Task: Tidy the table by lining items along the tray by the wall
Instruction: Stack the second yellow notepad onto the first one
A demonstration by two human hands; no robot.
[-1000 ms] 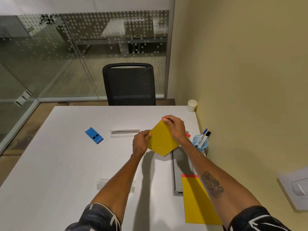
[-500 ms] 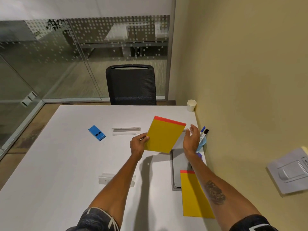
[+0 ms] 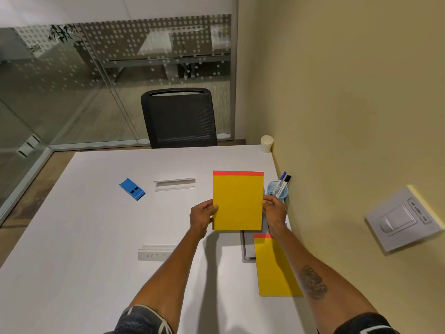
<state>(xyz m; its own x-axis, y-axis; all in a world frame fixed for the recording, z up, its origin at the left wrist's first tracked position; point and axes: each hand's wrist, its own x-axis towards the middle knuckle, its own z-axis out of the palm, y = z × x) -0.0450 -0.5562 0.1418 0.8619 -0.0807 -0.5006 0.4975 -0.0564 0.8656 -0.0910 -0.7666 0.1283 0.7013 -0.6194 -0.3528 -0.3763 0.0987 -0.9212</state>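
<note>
Over the right side of the tabletop (image 3: pixel 72 237), near the wall, the person held a yellow pad (image 3: pixel 238 201) up between both hands, its red strip on the far edge. The left hand (image 3: pixel 202 214) had its grip closed on the pad's left edge, thumb on the top face; the right hand (image 3: pixel 274 209) pinched the right edge the same way. The pad was raised, squared to the table edge, and it covered the far part of the grey tray (image 3: pixel 246 247), which ran along the wall side. A second pad (image 3: pixel 277 266) lay flat nearer the person, overlapping the tray's near end, partly under the right forearm. Just beyond the right hand a blue cup (image 3: pixel 273 188) held markers (image 3: pixel 282 183), close to the wall. A paper cup (image 3: pixel 266 143) stood at the far corner. Well to the left lay a blue block (image 3: pixel 132 189) and a clear holder (image 3: pixel 175 184); another holder (image 3: pixel 154 253) sat beside the left forearm.
</note>
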